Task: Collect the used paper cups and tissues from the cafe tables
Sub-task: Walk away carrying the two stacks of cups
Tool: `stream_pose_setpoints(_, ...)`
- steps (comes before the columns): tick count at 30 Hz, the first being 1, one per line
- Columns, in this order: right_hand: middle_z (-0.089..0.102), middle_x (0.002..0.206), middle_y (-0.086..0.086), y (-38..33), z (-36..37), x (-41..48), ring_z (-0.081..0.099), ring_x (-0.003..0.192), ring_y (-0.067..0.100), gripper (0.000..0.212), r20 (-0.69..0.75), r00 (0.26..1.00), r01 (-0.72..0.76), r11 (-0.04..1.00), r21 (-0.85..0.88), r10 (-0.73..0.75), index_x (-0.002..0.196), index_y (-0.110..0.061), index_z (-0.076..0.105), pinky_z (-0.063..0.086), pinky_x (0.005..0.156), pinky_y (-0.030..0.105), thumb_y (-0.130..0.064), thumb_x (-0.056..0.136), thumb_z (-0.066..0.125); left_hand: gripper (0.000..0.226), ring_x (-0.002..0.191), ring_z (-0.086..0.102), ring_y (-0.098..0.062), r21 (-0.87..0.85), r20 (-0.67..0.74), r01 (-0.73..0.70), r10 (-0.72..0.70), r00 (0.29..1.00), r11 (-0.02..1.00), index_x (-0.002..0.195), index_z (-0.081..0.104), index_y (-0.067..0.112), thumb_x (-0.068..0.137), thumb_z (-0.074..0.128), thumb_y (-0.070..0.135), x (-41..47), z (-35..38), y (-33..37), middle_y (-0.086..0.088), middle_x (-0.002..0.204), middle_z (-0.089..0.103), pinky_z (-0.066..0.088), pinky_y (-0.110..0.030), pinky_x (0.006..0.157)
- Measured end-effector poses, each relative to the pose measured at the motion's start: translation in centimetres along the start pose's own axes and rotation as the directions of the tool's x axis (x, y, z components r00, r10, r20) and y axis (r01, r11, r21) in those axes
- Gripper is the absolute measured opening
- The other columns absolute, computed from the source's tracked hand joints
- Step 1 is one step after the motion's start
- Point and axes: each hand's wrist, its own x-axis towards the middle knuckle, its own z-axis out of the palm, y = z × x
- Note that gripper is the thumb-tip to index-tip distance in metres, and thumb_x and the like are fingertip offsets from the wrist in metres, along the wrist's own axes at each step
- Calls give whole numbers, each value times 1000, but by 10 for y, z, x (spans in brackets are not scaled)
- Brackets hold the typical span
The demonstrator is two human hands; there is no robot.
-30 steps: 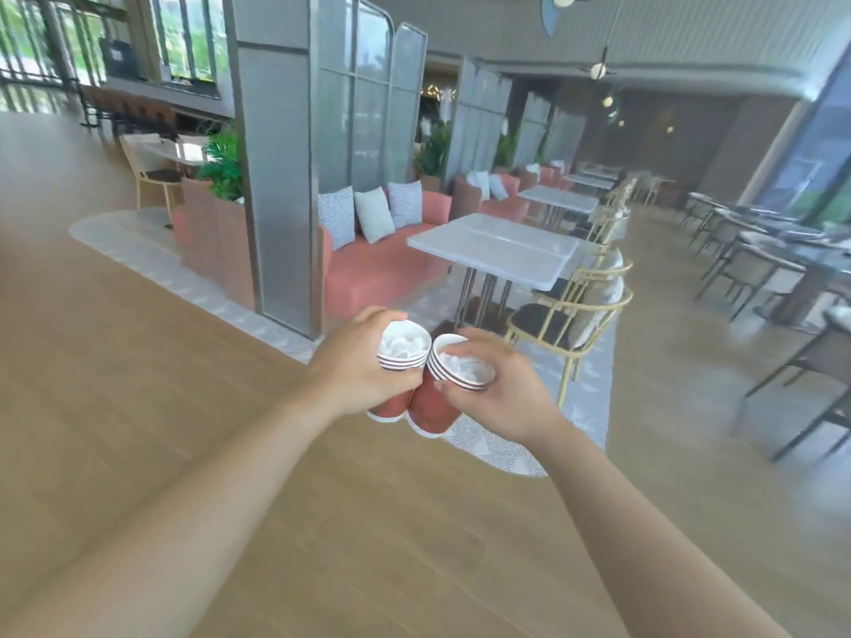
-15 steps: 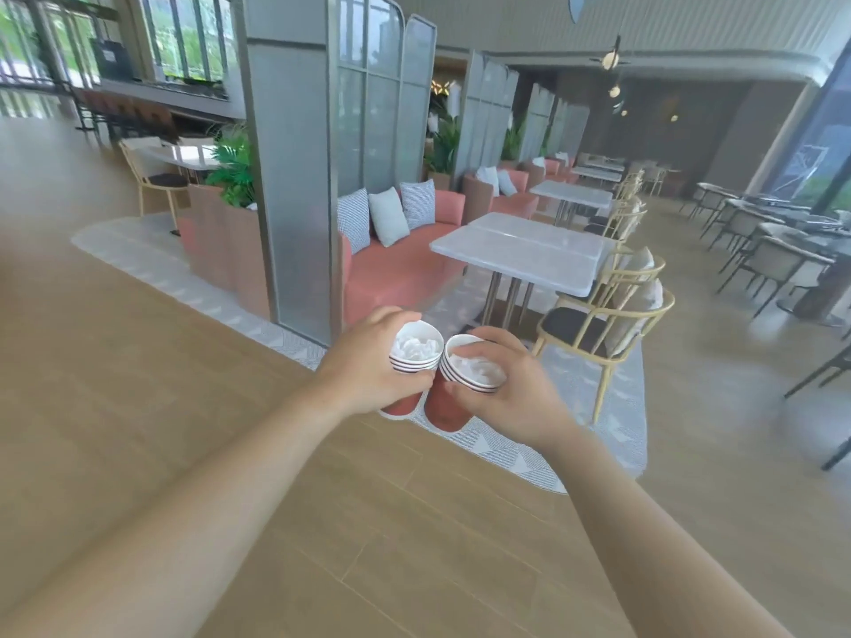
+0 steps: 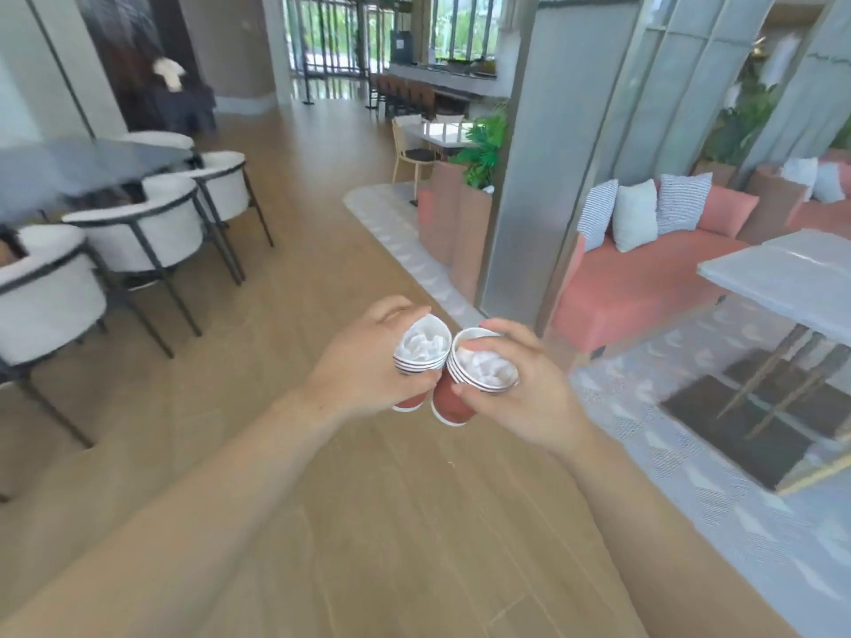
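My left hand point(image 3: 364, 375) grips a stack of red paper cups point(image 3: 411, 400) with crumpled white tissues point(image 3: 422, 345) stuffed in the top cup. My right hand point(image 3: 529, 398) grips a second stack of red paper cups point(image 3: 451, 400), also filled with white tissues point(image 3: 488, 367). Both stacks are held side by side at chest height above the wooden floor, their sides touching. Fingers hide most of each stack's wall.
A dark table point(image 3: 87, 165) with white armchairs point(image 3: 138, 232) stands at the left. A grey partition pillar point(image 3: 539, 177), a pink sofa point(image 3: 644, 278) with cushions and a white marble table point(image 3: 792, 274) are at the right. Open wooden floor point(image 3: 322, 223) runs ahead.
The view has swung to the left: the sofa and marble table shifted to the right edge, and the dark table with white chairs came into view. Both hands still hold the cup stacks together.
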Motion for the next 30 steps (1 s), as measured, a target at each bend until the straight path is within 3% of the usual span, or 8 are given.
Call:
stream_pose_setpoints(4,44,131,-18,20,53,87,46,116,-5,47,117,990,71,996,60,-78,104,-39,61,39,95,21,-40,60,79,78,114,49,-1,4,-106,178,-177,979,984,132,37,44,63,73,51,31,-4,-70,17,135,36,38,-18,86)
stream_pose_setpoints(8,38,132,-21,35,103,161,35,108,-16,49,213,959,178,983,49,-185,107,-39,60,23,82,-7,-40,62,80,71,96,53,2,16,-198,318,-309,930,948,123,42,46,61,75,48,61,-14,-126,21,125,40,39,-18,76)
stream_pose_setpoints(10,38,132,-20,42,133,200,32,105,-17,49,267,942,185,979,84,-201,107,-37,59,19,77,-10,-36,63,81,66,93,54,1,24,-229,400,-385,894,916,119,45,46,61,76,45,78,-18,-159,23,120,42,39,-17,71)
stream_pose_setpoints(13,38,132,-17,51,177,255,41,109,-9,55,352,911,149,967,206,-215,111,-31,58,35,92,10,-30,61,82,58,87,55,1,-8,-247,492,-478,843,871,115,51,44,63,76,49,105,-20,-205,28,116,43,37,-9,66)
stream_pose_setpoints(15,37,124,-27,62,207,291,43,108,-10,59,375,898,152,962,228,-231,113,-33,56,41,89,21,-34,60,82,56,88,55,1,-26,-251,531,-519,817,847,116,54,41,64,76,50,126,-19,-238,26,118,46,40,-14,70)
stream_pose_setpoints(19,39,121,-24,90,264,369,42,106,-10,67,395,890,146,964,222,-225,115,-37,51,35,82,11,-44,55,80,55,88,55,0,-40,-247,556,-547,800,830,116,54,39,66,75,47,182,-14,-312,25,119,45,41,-16,70)
stream_pose_setpoints(23,42,119,-22,110,309,458,44,103,-12,64,405,899,88,974,207,-168,112,-36,53,33,79,1,-40,55,82,55,88,56,-2,-42,-218,533,-528,821,845,114,54,42,63,76,43,259,-21,-386,24,121,44,44,-19,70)
stream_pose_setpoints(30,45,123,-25,139,363,605,51,102,-9,39,343,931,56,979,196,-122,94,-33,64,40,82,10,-38,59,81,49,92,50,4,-87,-211,480,-487,847,873,108,57,42,62,76,44,390,-37,-497,25,110,44,33,2,67)
